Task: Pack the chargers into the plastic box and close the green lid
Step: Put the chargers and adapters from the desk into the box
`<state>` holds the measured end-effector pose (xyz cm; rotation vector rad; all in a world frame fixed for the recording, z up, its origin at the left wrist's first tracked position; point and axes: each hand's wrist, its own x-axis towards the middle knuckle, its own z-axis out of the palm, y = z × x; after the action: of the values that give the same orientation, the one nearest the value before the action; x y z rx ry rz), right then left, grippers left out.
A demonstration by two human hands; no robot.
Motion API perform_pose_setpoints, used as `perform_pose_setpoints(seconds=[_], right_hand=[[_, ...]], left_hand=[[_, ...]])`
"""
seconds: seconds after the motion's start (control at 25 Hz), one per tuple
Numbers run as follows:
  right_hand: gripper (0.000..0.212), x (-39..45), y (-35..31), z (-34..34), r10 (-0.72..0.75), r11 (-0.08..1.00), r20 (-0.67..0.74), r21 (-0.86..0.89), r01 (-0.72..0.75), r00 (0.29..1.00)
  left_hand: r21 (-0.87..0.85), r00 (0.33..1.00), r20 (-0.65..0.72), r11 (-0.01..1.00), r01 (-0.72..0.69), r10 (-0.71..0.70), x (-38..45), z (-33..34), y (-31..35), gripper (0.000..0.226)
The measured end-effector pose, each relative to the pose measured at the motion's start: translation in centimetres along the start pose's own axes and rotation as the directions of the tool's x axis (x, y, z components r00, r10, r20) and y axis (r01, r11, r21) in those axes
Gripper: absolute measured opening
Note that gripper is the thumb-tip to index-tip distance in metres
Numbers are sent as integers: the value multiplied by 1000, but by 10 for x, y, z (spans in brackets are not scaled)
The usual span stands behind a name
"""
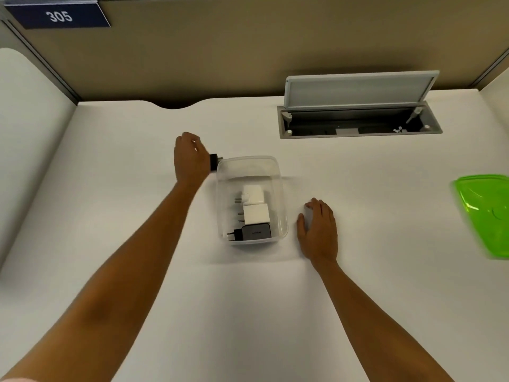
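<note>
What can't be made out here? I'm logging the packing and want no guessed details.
Head view only:
- Black charger in the left hand: mostly hidden by the hand; shape and prongs unclear.
- Green lid: cut off by the right edge and motion-blurred.
- Dark charger in the plastic box: its lettering is too small to read.
- Cable hatch: its contents are too dark.

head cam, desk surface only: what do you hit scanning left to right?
left hand gripping a black charger → clear plastic box holding three chargers → right hand flat on the desk → green lid at the right edge.
</note>
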<state>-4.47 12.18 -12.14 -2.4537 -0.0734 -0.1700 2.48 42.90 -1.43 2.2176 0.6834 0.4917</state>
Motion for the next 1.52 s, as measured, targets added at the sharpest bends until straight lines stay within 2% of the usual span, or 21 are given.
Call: perform_pose_setpoints(seconds=[0.04,0.12,0.16,0.24,0.4,0.48,0.56,0.64,0.76,0.84,0.96,1.08,1.2,1.4,1.52], right_hand=[[40,-1,0,0,1,1000,2,0,-1,1000],[40,-1,1,0,-3,1000,-3,-1,3,1000],[40,0,2,1,-1,1000,-4,3,1,1000],[40,0,2,2,2,1000,-8,7,-1,1000],[39,0,1,1,-1,1000,-16,3,1,1000],[39,0,2,1,3,1000,-12,5,-3,1000],[39,0,2,2,10,1000,-15,7,-10,1000],[39,0,3,2,6,1000,-19,8,-6,1000],[39,0,3,3,1,1000,-16,6,-1,1000],[39,-1,3,3,-2,1000,-17,5,2,1000],[38,-1,2,2,-6,1000,-17,3,7,1000],[39,-1,1,2,-3,1000,-19,0,3,1000],[40,-1,1,2,7,1000,-10,4,-7,1000],[40,0,2,3,13,1000,-9,5,-12,1000],[40,-1,2,3,7,1000,-20,10,-7,1000]], left_hand=[[98,989,146,995,15,-29,11,1,-16,27],[248,907,421,965,-85,-28,24,5,-40,37],[282,860,509,945,-168,0,28,6,-47,37],[296,809,586,915,-273,51,33,9,-55,40],[435,881,465,845,-311,85,30,15,-62,43],[402,908,410,876,-266,87,26,16,-65,42],[236,952,307,969,-69,-6,22,12,-64,45],[-39,967,222,990,137,-125,17,5,-59,52],[-297,968,209,934,199,-139,14,-11,-44,57],[-334,975,206,931,150,-83,12,-20,-31,53],[-295,970,232,955,4,68,3,-25,-11,47],[-271,920,312,950,-154,239,-18,-18,6,48],[-240,834,410,926,-292,369,-40,3,11,46],[-72,727,514,867,-492,455,-56,35,13,47],[-25,707,548,854,-519,446,-55,42,11,47]])
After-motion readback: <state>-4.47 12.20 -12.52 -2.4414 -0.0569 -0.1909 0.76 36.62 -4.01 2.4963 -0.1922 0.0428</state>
